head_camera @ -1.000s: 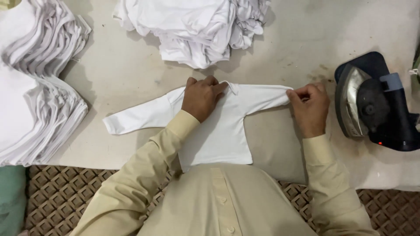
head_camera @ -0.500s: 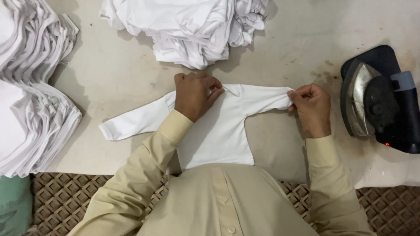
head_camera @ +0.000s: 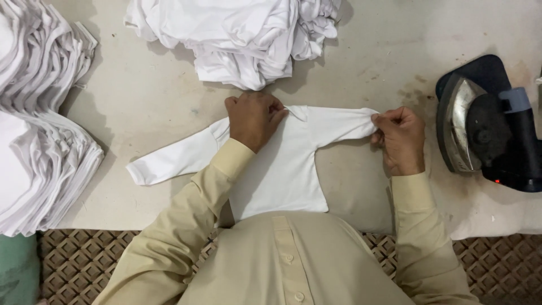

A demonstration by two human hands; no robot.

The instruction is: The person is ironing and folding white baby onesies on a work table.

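Now the left hand (head_camera: 254, 118) presses the small white shirt's (head_camera: 282, 169) collar flat on the worktop (head_camera: 141, 101); the right hand (head_camera: 398, 138) pinches its sleeve end, pulling it taut.

Shirt (head_camera: 282, 169) hem behind torso, collar under fingers (head_camera: 257, 113)

The person is wearing a pale yellowish-beige, long-sleeved shirt of plain, unpatterned cloth. Both sleeves are running the full length of the arms and ending at the wrists in straight, wide cuffs, which are lying flat and showing a neat folded edge. The cloth is creasing in soft folds along both forearms and bunching a little at the elbows. Down the middle of the chest a stitched strip is running, carrying small round buttons of the same pale colour. The left hand (head_camera: 255, 117) and the right hand (head_camera: 400, 138) are bare, wearing no gloves, rings or watch.
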